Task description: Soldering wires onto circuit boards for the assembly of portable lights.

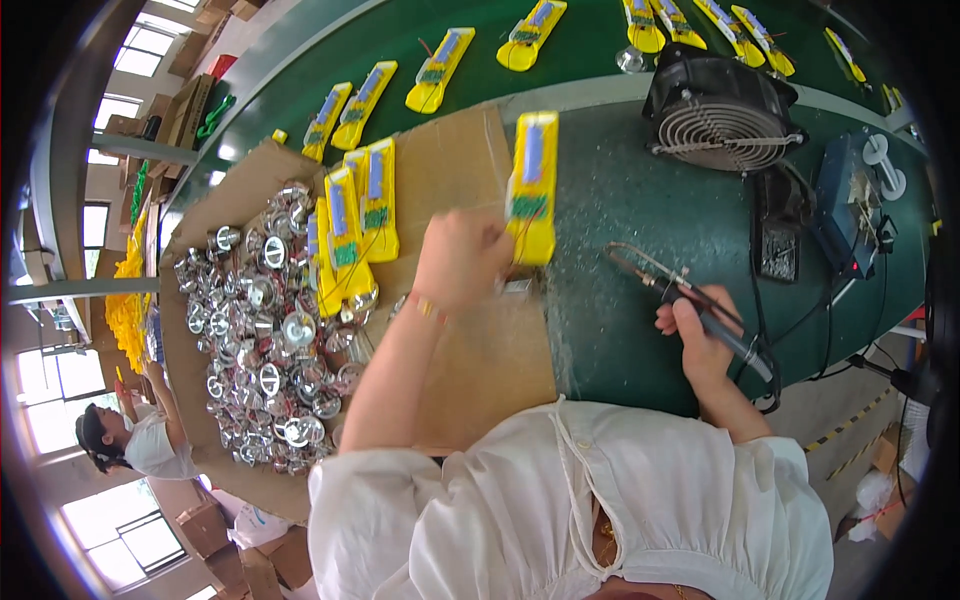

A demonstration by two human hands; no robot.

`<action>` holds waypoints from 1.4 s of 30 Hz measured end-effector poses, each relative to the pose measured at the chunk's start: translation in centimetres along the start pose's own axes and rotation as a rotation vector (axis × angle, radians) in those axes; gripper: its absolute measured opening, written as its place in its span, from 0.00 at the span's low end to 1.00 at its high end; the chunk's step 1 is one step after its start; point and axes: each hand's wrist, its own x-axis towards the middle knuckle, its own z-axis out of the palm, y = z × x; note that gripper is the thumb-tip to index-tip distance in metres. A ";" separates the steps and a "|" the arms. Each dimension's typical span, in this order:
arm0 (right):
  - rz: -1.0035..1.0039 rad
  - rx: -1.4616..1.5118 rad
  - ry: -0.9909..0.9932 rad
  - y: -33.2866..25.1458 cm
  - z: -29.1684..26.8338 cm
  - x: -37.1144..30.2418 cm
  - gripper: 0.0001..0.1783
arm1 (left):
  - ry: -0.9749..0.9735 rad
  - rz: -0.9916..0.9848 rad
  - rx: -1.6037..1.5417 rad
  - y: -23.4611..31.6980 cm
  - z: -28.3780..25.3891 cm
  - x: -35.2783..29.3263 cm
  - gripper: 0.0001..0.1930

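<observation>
Best to steady the yellow casing (549, 180) before applying the soldering iron (735, 345), gripped by its dark handle in the right hand (703, 352), tip apart from the casing. Keep heat near the green circuit board (528, 207), off the smooth plastic and the lilac cylinder (535, 150). With the left hand (465, 250) curled and blurred at the casing's near left side, cannot tell pinching from mere nearness. Find the casing across the right edge of the matte brown cardboard sheet (500, 370), toward the far edge of the speckled green worktop (620, 340). At the worktop's left end, a heap of shiny, rounded metal cups (300, 330).
</observation>
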 end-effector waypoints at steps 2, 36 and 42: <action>0.037 0.022 0.000 0.3 0.2 0.3 0.08 | 0.032 0.063 0.093 1.0 0.0 6.6 0.09; -0.064 -0.118 -0.009 -0.9 2.0 -0.8 0.10 | 0.485 -0.085 0.637 -2.9 -1.0 -9.6 0.13; -0.031 -0.057 -0.124 -1.4 3.4 -3.1 0.08 | 0.605 -0.017 0.055 -4.7 0.7 -10.0 0.03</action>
